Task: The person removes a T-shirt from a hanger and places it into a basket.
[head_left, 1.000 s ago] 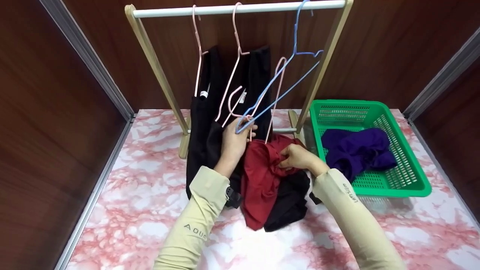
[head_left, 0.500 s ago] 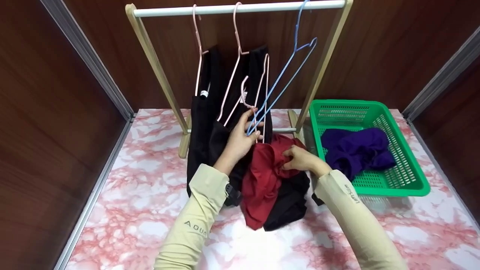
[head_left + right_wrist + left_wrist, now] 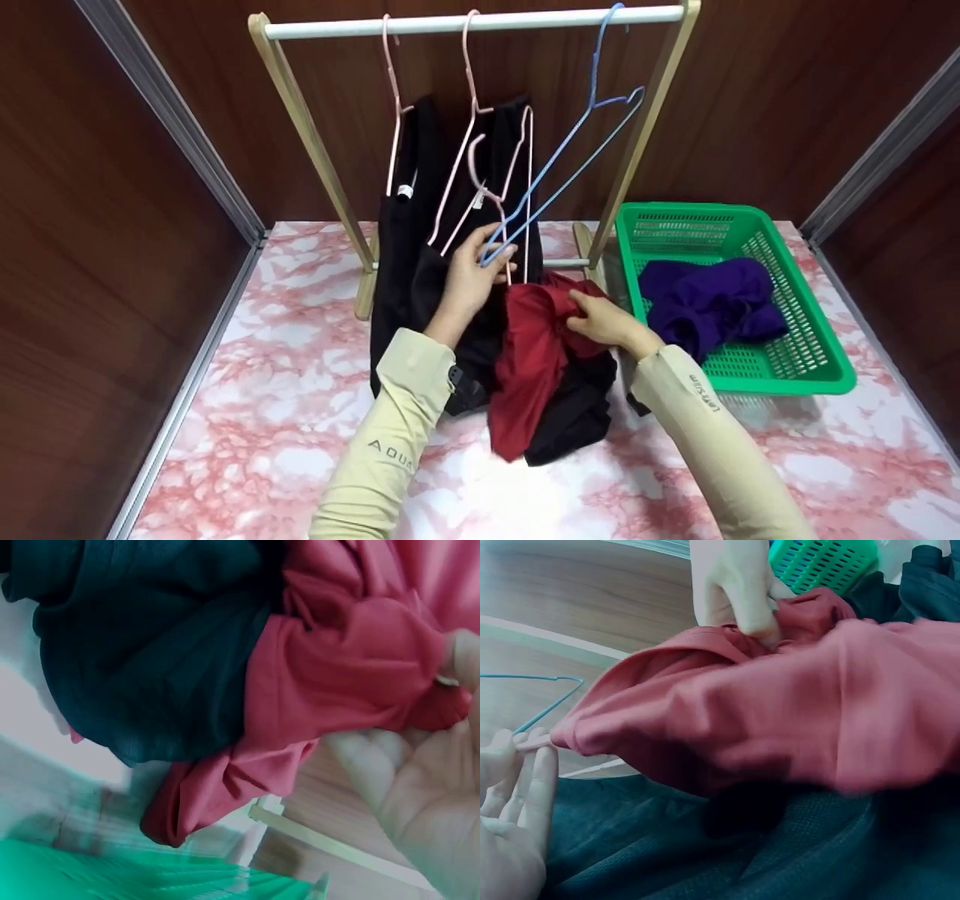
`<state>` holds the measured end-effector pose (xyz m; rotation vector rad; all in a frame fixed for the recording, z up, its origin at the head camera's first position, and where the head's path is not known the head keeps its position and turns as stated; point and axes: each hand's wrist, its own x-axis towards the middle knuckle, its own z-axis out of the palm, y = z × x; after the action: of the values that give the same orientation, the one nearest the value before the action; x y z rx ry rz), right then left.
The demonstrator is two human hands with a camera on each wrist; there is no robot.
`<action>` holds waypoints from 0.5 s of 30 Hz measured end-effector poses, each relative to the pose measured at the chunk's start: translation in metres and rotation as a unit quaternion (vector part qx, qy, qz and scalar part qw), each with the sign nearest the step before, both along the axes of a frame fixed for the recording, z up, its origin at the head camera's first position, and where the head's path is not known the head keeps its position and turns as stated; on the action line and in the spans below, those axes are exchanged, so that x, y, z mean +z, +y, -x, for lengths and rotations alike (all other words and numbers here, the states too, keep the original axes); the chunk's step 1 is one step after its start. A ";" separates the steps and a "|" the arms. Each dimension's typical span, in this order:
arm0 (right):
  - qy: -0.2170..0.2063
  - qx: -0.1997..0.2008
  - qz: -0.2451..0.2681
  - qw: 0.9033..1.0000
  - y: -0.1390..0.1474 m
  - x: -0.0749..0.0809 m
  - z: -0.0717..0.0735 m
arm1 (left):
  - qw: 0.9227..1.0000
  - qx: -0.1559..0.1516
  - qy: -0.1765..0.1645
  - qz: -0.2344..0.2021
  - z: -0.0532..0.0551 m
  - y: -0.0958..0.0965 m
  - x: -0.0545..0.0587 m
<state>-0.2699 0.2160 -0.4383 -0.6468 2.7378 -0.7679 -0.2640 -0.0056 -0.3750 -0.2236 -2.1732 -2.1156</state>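
The garment [image 3: 529, 345] is red; held hanger [image 3: 501, 200] pink; basket [image 3: 795, 385] green; tabletop [image 3: 300, 420] white, marbled red.

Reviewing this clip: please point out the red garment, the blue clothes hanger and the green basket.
Red garment [image 3: 529, 356]: head view, middle of the hanging cloth.
Blue clothes hanger [image 3: 592, 103]: head view, base of the neck, below the hook.
Green basket [image 3: 787, 386]: head view, near rim.
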 end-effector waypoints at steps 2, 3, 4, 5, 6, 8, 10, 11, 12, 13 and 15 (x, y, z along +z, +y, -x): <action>0.023 -0.010 0.018 1.000 0.002 0.000 0.002 | 1.000 -0.002 0.010 -0.008 -0.001 0.000 -0.001; 0.028 -0.017 0.027 0.999 0.003 0.000 0.002 | 1.000 -0.006 0.016 -0.011 -0.001 0.000 -0.001; 0.030 -0.027 0.038 0.998 0.004 0.000 0.003 | 1.000 -0.012 0.023 -0.011 -0.001 0.000 -0.001; 0.034 -0.037 0.048 0.998 0.004 0.001 0.004 | 0.999 -0.019 0.028 -0.007 -0.002 0.001 -0.001; 0.039 -0.047 0.056 0.997 0.005 0.002 0.004 | 0.999 -0.027 0.033 -0.002 -0.002 0.002 -0.002; 0.046 -0.060 0.068 0.995 0.006 0.003 0.005 | 0.998 -0.039 0.038 0.015 -0.003 0.003 -0.003; 0.048 -0.065 0.077 0.994 0.006 0.004 0.005 | 0.998 -0.036 0.043 0.037 -0.003 0.006 -0.004; 0.048 -0.064 0.078 0.994 0.007 0.005 0.004 | 0.998 -0.034 0.042 0.037 -0.004 0.007 -0.005; 0.048 -0.062 0.079 0.994 0.007 0.006 0.004 | 0.998 -0.031 0.038 0.034 -0.004 0.009 -0.005; 0.047 -0.060 0.080 0.994 0.008 0.006 0.004 | 0.998 -0.026 0.035 0.034 -0.004 0.010 -0.005; 0.045 -0.059 0.082 0.994 0.009 0.008 0.004 | 0.999 -0.018 0.023 0.032 -0.005 0.013 -0.007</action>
<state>-0.2738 0.2245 -0.4305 -0.5667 2.8366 -1.0230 -0.2591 0.0074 -0.3817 -0.3148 -2.2291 -2.0404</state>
